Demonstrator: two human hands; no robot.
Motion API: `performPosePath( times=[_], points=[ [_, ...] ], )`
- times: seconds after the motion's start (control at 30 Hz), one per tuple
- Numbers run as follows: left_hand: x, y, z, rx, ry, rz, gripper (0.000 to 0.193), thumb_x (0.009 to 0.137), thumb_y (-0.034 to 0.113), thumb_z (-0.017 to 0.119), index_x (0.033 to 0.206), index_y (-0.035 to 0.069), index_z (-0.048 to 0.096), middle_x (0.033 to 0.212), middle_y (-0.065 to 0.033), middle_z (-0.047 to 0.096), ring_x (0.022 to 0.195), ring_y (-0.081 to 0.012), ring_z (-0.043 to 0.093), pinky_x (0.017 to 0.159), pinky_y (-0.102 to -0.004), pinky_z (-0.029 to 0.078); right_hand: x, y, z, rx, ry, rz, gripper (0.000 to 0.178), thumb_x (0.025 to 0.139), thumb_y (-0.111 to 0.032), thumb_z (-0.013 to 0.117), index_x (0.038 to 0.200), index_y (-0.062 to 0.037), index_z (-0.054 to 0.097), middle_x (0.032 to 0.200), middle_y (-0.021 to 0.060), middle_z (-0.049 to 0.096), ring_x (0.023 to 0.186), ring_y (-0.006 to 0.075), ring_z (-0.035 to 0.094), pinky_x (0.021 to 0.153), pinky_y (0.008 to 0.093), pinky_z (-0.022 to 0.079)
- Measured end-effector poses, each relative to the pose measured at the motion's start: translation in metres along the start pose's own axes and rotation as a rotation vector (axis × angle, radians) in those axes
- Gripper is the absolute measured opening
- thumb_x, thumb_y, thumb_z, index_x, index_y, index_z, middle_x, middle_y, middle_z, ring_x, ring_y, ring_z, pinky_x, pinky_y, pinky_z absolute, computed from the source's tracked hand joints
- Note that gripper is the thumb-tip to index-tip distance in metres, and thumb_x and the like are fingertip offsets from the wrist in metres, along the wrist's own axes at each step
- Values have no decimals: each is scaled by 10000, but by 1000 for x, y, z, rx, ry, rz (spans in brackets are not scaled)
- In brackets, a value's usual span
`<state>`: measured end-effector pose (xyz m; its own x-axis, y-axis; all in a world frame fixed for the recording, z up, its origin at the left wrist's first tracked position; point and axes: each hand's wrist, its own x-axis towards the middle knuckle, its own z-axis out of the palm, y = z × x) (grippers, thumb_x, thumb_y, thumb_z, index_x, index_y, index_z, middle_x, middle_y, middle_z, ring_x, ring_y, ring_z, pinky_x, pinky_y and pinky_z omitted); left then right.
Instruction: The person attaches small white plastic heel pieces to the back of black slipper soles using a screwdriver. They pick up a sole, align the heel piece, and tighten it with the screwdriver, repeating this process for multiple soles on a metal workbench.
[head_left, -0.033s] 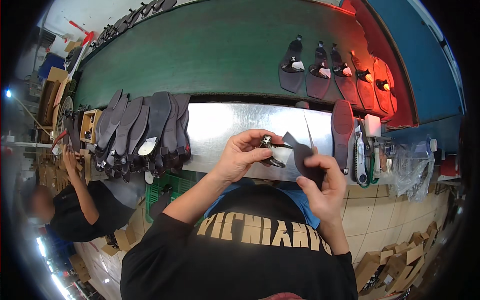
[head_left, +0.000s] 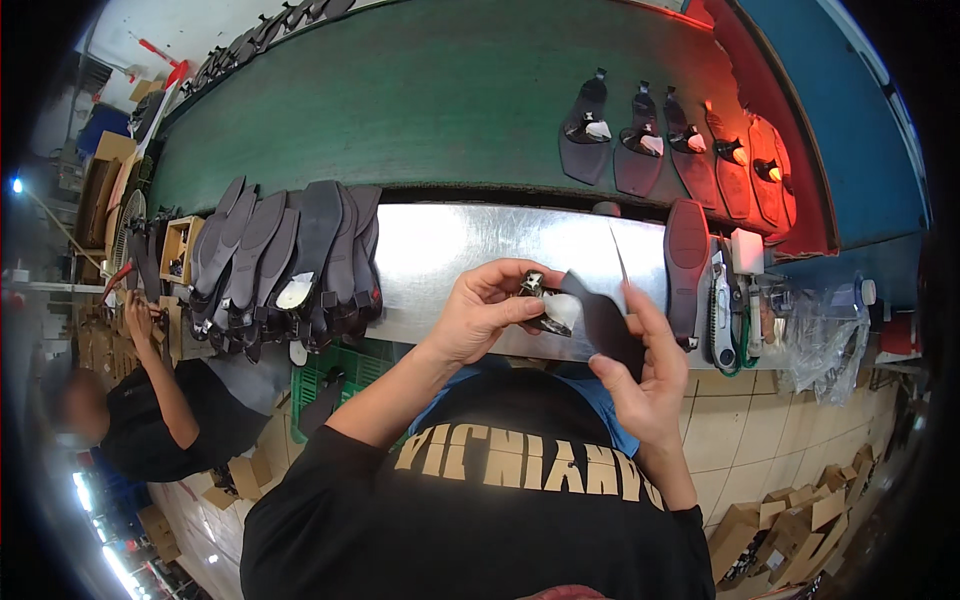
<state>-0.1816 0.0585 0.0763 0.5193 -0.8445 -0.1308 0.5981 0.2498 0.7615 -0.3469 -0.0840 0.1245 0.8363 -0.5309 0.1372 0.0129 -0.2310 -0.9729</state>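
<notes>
My left hand [head_left: 478,310] pinches a glossy black sandal strap [head_left: 535,281] with a white patch [head_left: 562,312] on it, above the front edge of the metal bench. Close by on the right, my right hand [head_left: 648,372] holds a dark grey sandal sole [head_left: 607,322] between thumb and fingers, its narrow end angled up toward the strap. Whether strap and sole are joined I cannot tell. A thin pointed metal tool [head_left: 618,250] lies just beyond my right fingertips. Another dark sole [head_left: 686,260] lies at the right of the metal bench.
A pile of dark soles [head_left: 270,260] covers the bench's left end. Several sandals with straps [head_left: 640,145] lie on the green conveyor belt [head_left: 400,90]. A utility knife [head_left: 721,320] and plastic bag [head_left: 825,330] are at right. A co-worker [head_left: 180,420] works at far left.
My right hand's fingers have shifted up along the dark sole, and the sole has turned slightly. The left hand holds the strap nearly still.
</notes>
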Motion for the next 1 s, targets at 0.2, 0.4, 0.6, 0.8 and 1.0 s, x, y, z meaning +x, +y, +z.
performPosePath(
  times=[0.2,0.4,0.6,0.8,1.0],
  points=[
    [-4,3,-7,62,-42,-13,291,806,4,692,1096,15,661,1197,-222,603,920,-204,676,704,-295,608,1,6,6,-108,-24,-140,476,717,18,688,1186,22,605,1020,161,664,958,260,644,904,334,466],
    [-3,3,-10,21,-92,-16,344,788,-3,711,1128,-10,659,1205,-154,631,1045,-181,623,934,-331,499,-5,15,10,-54,-29,-109,417,728,22,681,1140,31,619,1057,173,665,976,268,645,876,322,476],
    [-2,3,-7,3,-88,-21,336,772,-3,721,1103,-15,666,1196,-172,633,1089,-212,611,975,-354,470,-7,21,13,2,-33,-84,405,733,28,681,1133,35,620,1055,173,663,966,266,644,872,321,477],
    [-1,2,-8,-18,-85,-38,352,761,9,734,1105,-16,667,1195,-176,634,1115,-222,598,994,-366,454,-8,23,14,62,-24,-73,401,737,39,678,1133,38,618,1056,169,661,962,254,642,867,315,477],
    [0,1,-7,-7,-92,-32,343,761,-1,730,1098,-15,672,1191,-175,636,1111,-223,600,993,-364,455,-8,23,12,73,-35,-75,401,739,39,679,1136,38,619,1048,167,660,957,245,641,860,306,476]
  ],
)
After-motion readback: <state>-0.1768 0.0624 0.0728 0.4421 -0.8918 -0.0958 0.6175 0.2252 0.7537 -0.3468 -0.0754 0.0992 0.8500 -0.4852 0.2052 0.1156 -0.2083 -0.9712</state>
